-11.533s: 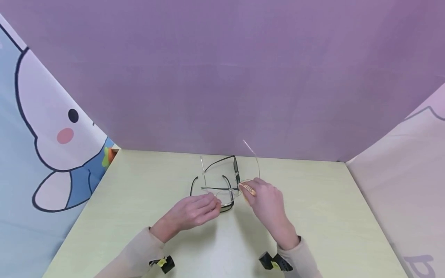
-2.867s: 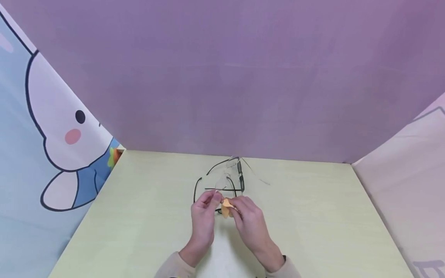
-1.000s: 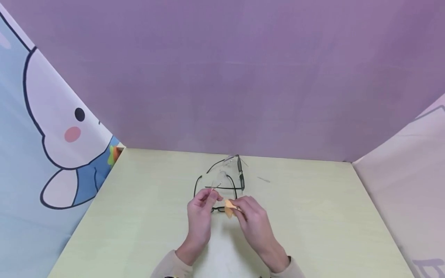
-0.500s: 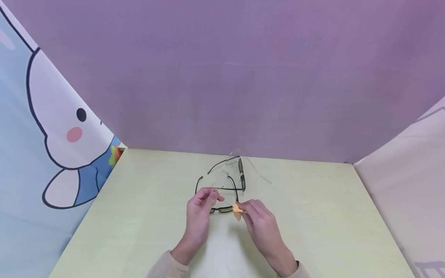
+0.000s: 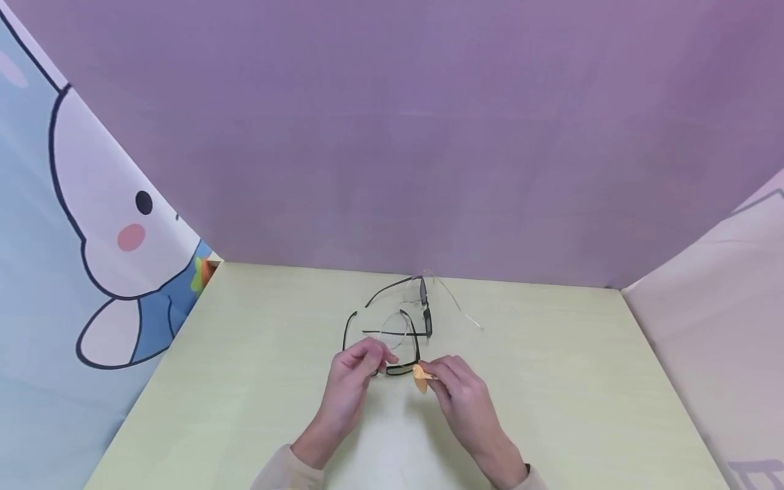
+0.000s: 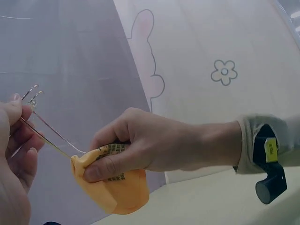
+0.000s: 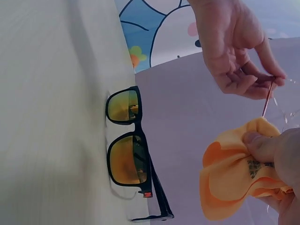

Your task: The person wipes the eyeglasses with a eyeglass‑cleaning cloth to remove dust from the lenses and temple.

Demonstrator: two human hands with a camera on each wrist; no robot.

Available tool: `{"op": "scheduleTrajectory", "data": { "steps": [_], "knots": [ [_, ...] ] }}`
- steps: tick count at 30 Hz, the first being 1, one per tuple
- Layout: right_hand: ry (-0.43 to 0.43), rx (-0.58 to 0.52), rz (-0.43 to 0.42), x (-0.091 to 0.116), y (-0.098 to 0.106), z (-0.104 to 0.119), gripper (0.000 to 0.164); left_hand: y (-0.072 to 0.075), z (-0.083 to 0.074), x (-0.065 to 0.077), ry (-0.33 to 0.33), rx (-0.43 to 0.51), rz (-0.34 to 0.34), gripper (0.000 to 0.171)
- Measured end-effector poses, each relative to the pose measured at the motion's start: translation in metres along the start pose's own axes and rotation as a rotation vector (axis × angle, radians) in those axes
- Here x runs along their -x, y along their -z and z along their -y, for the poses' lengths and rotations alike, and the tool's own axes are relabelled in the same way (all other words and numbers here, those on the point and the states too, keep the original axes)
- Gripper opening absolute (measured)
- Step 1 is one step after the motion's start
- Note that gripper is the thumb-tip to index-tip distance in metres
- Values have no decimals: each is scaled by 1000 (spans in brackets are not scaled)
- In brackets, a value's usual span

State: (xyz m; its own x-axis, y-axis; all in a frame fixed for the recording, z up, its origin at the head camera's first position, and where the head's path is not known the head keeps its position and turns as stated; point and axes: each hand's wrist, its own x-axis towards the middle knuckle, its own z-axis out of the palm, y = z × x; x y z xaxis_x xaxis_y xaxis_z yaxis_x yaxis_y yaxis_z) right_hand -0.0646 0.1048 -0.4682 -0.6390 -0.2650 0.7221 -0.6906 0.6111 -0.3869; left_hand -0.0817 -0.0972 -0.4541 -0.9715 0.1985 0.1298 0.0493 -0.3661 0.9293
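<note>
Fingers of the left hand (image 5: pixel 349 382) pinch the wire-framed glasses (image 6: pixel 47 138); fingers of the right hand (image 5: pixel 470 405) pinch the orange cloth (image 7: pixel 229 164), apparently around one temple. Raised above the bench (image 5: pixel 563 388), the glasses overhang two black-framed pairs (image 5: pixel 427 321).

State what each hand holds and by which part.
Left hand: wire glasses, pinched seemingly near one hinge, exact spot hidden. Right hand: orange cloth, gripped by its bunched top, an arm of the glasses entering it.
</note>
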Motion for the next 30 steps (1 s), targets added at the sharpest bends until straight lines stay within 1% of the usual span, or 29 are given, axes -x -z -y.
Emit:
{"op": "scheduleTrajectory", "data": {
  "steps": [3, 6, 9, 12, 14, 18, 20, 22, 26, 29, 30],
  "knots": [
    [-8, -29, -14, 2, 0, -1, 35, 0, 1, 1, -6, 12, 32, 30],
    [-14, -59, -7, 4, 0, -2, 36, 0, 1, 2, -46, 35, 64, 30],
    [-13, -78, -1, 6, 2, -3, 34, 1, 2, 2, -89, 70, 89, 29],
    [-13, -88, 2, 8, 4, -5, 32, 2, 2, 3, -108, 105, 103, 30],
    [-20, -90, -2, 9, 6, -6, 33, 2, 3, 3, -111, 120, 103, 35],
    [-44, -91, -28, 10, 9, -10, 37, 4, 5, 5, -119, 145, 95, 35],
    [-62, -98, -56, 11, 10, -13, 40, 5, 6, 5, -122, 163, 96, 30],
    [-88, -111, -78, 13, 11, -16, 40, 6, 7, 6, -124, 172, 101, 30],
    [-103, -109, -133, 14, 13, -22, 40, 7, 9, 7, -124, 174, 106, 31],
    [-111, -56, -176, 12, 16, -27, 37, 9, 9, 6, -124, 154, 82, 31],
    [-125, -41, -188, 11, 18, -29, 36, 10, 9, 6, -124, 146, 70, 31]
  ]
}}
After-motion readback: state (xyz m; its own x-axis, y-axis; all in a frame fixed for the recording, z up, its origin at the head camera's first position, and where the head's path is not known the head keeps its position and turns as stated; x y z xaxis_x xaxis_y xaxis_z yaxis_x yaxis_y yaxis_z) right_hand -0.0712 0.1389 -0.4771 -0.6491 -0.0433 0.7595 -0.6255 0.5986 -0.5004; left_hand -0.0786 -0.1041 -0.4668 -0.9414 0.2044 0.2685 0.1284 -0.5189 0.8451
